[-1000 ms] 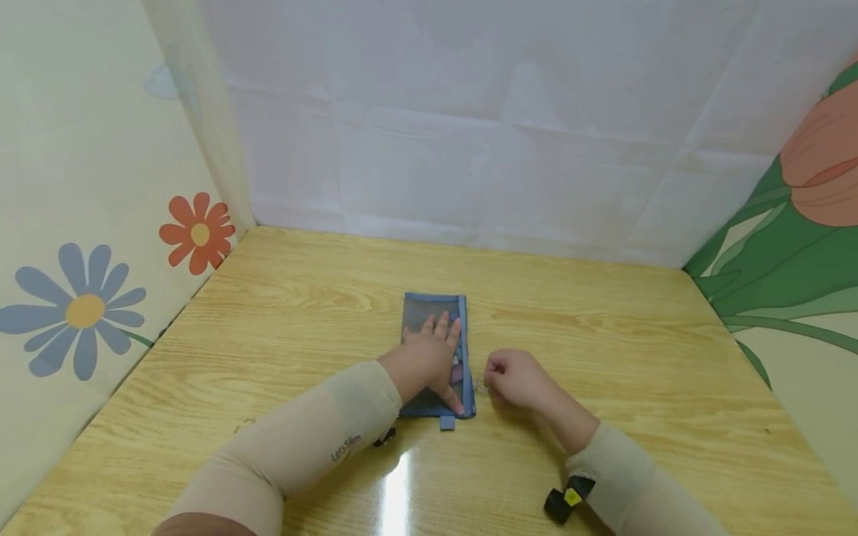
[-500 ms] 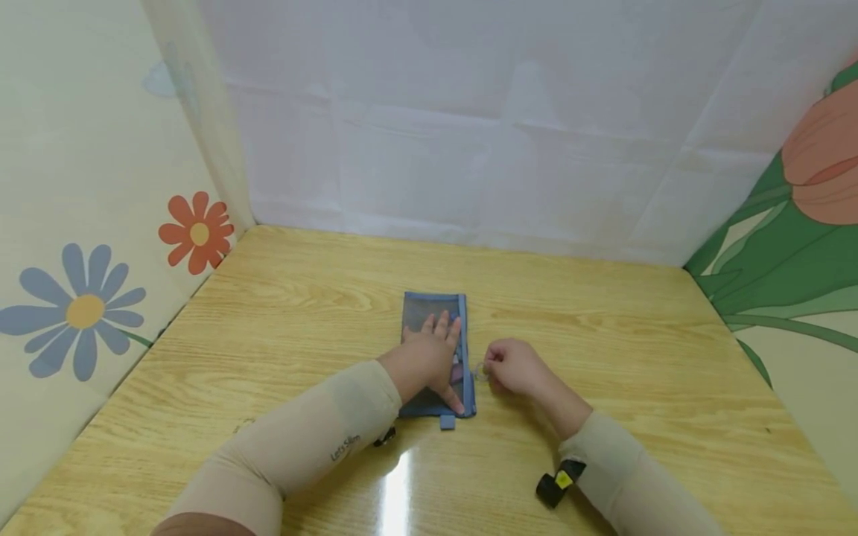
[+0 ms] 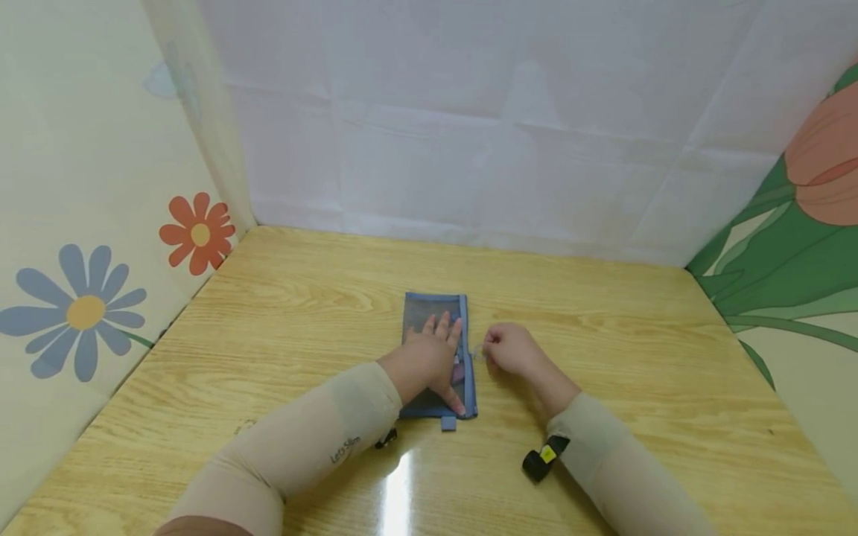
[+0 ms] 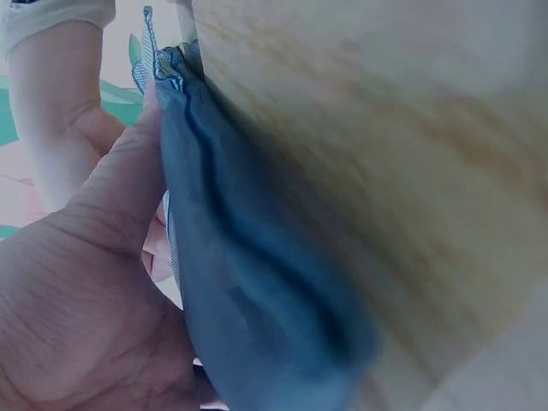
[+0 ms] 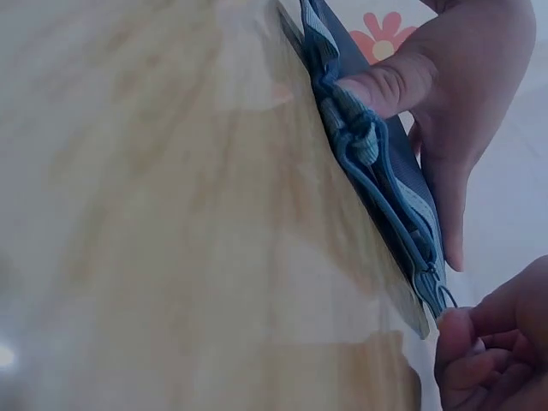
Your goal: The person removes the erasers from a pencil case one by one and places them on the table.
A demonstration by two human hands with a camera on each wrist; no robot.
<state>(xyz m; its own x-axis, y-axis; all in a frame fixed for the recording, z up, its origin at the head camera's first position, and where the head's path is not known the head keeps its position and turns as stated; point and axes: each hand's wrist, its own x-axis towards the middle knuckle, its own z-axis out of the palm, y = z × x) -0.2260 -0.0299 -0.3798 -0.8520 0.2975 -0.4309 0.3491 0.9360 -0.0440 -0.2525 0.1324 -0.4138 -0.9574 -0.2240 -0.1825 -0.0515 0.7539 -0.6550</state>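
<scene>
A blue mesh zip pouch (image 3: 418, 313) lies flat on the table in the head view, with something purple (image 3: 458, 373) showing through it. My left hand (image 3: 432, 361) rests on the pouch, fingers spread and straight, thumb near its near right corner. Just off its right edge, my right hand (image 3: 515, 350) pinches a clear ring-shaped zip pull (image 3: 479, 353). The right wrist view shows the zip slider (image 5: 432, 274) partway along the edge, the zip parted on the near side of it. From the left wrist, the pouch (image 4: 231, 282) bulges beside the thumb.
The wood-grain table (image 3: 322, 298) spreads around the pouch on all sides. A pale cloth wall (image 3: 429, 149) stands at the back, with flower-printed panels (image 3: 87, 186) at the sides. A small fabric tab (image 3: 448, 423) sticks out at the pouch's near end.
My right hand has moved away from me along the pouch's right edge, taking the zip pull with it. The left hand and the pouch have stayed nearly in place.
</scene>
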